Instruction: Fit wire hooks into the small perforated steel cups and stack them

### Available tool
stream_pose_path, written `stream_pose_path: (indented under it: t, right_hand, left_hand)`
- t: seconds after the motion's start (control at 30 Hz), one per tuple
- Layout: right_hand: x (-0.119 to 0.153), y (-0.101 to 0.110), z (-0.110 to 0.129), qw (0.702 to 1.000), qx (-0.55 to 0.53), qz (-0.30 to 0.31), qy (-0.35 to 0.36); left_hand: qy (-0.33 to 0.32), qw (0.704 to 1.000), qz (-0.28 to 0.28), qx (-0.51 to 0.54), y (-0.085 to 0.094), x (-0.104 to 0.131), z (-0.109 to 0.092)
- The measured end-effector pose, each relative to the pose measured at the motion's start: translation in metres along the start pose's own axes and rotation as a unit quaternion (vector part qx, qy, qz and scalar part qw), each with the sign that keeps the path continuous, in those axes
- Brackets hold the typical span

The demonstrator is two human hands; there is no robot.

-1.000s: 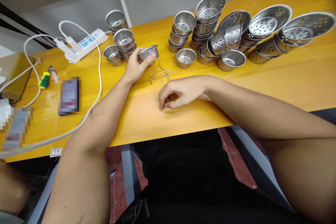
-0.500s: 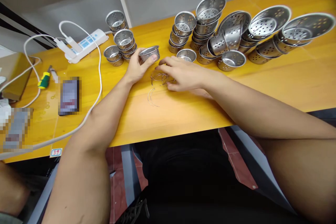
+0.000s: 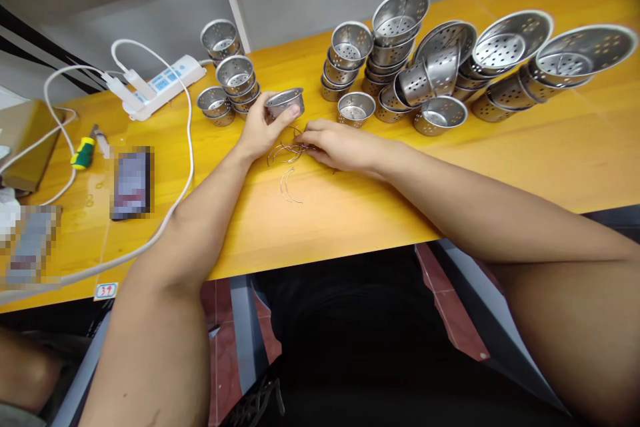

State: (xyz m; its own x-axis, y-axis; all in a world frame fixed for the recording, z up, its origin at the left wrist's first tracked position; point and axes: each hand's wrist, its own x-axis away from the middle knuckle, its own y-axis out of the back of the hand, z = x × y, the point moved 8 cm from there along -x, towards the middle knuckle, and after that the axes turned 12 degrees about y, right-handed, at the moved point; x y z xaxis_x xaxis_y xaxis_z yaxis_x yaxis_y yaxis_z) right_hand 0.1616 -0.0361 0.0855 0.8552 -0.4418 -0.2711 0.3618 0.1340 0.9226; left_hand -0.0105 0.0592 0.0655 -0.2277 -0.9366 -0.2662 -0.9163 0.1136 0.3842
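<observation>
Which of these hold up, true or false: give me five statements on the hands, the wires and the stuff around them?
The left hand holds a metal cup. True.
The right hand is in the cardboard box. False: the right hand is at the wire pile.
Two curved wires lie apart from the pile. True.
The power strip is black. False: the power strip is white.
All the cups are stacked. False: one small cup stands singly.

Black clothing (image 3: 350, 347) (arms bare).

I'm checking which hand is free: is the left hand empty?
No, the left hand holds a small metal cup between thumb and fingers.
</observation>
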Motion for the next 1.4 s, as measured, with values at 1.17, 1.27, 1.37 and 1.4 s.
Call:
stream_pose_path:
  t: [1.17, 1.27, 1.37, 1.4]
  right_hand:
    - [0.010, 0.045, -0.017, 0.980, -0.087, -0.171, -0.053]
    - [0.013, 0.044, -0.025, 0.968, -0.144, -0.178, -0.098]
    - [0.014, 0.044, -0.028, 0.958, -0.173, -0.200, -0.115]
    - [0.015, 0.045, -0.029, 0.954, -0.179, -0.208, -0.120]
  left_hand:
    - [-0.018, 0.999, 0.010, 0.025, 0.003, -0.004, 0.005]
    - [-0.051, 0.999, -0.009, 0.001, 0.005, -0.007, 0.006]
    - [-0.078, 0.997, -0.017, -0.013, 0.005, -0.007, 0.006]
    - [-0.083, 0.996, -0.017, -0.016, 0.005, -0.007, 0.006]
